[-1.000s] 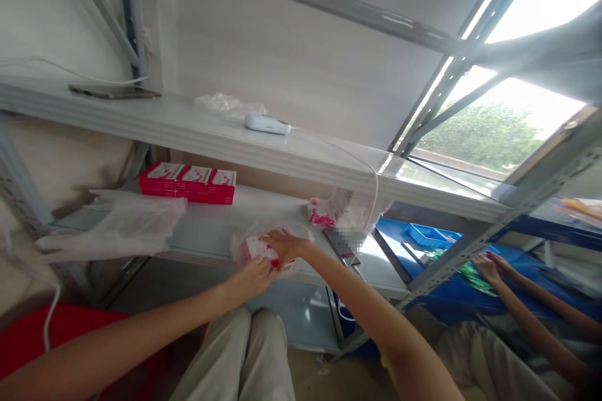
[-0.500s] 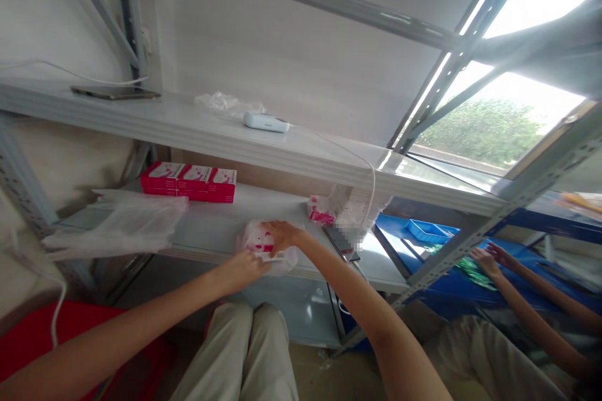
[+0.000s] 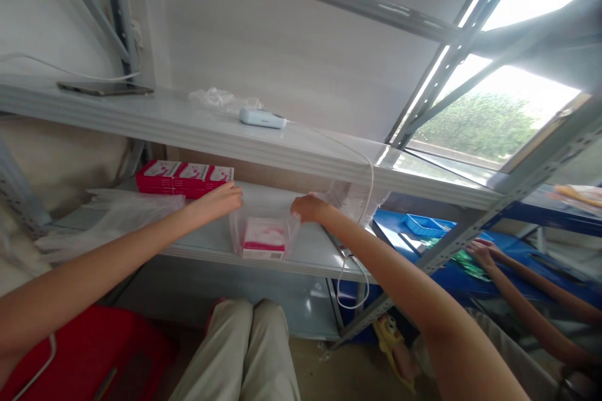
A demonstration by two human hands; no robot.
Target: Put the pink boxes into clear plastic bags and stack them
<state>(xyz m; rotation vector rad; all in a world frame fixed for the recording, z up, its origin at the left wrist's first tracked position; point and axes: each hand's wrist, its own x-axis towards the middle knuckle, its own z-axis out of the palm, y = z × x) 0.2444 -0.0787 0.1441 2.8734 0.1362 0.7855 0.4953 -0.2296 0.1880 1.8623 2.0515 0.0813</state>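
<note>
A pink-and-white box [image 3: 264, 237] stands inside a clear plastic bag [image 3: 239, 216] on the lower shelf, near its front edge. My left hand [image 3: 229, 197] pinches the bag's upper left side, its fingers closed. At the upper right side, my right hand [image 3: 308, 207] is closed on the same bag, so the film is stretched between the two hands. A row of stacked pink boxes [image 3: 185, 179] sits behind my left forearm. Flat clear bags [image 3: 113, 216] lie to the left of it.
The upper shelf [image 3: 197, 131] holds a dark tablet-like device [image 3: 104, 88], crumpled film [image 3: 221, 99] and a pale blue device [image 3: 262, 118] with a white cable. A red stool [image 3: 94, 338] stands lower left. To the right, another person's hands [image 3: 482, 252] handle green material by a blue tray [image 3: 427, 225].
Both hands have moved apart and up from the box, spreading the bag around it. The box now shows more of its front. A cable loop hangs lower at the right.
</note>
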